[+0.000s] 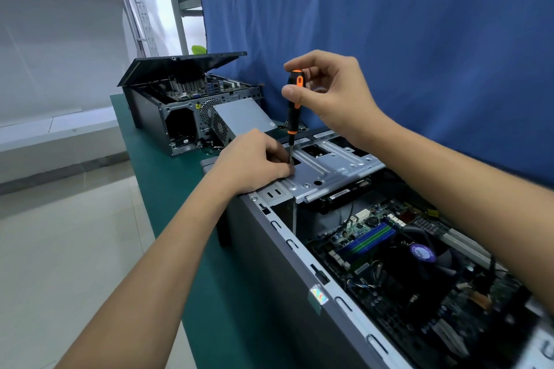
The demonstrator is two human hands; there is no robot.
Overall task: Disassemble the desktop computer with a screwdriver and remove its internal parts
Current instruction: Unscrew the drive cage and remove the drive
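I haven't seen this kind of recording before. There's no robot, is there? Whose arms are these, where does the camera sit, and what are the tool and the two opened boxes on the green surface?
There is no robot. A person works with bare hands, and the one camera is worn on their head, looking down along both arms. The right hand grips the orange-and-black handle of a screwdriver, held upright. The left hand rests on a silver drive bracket and pinches the shaft near its tip. The bracket lies across the near computer case, whose side is off, so the motherboard shows. Farther back on the green table stands a second computer with its lid propped up and a grey power supply beside it. A blue cloth hangs behind.
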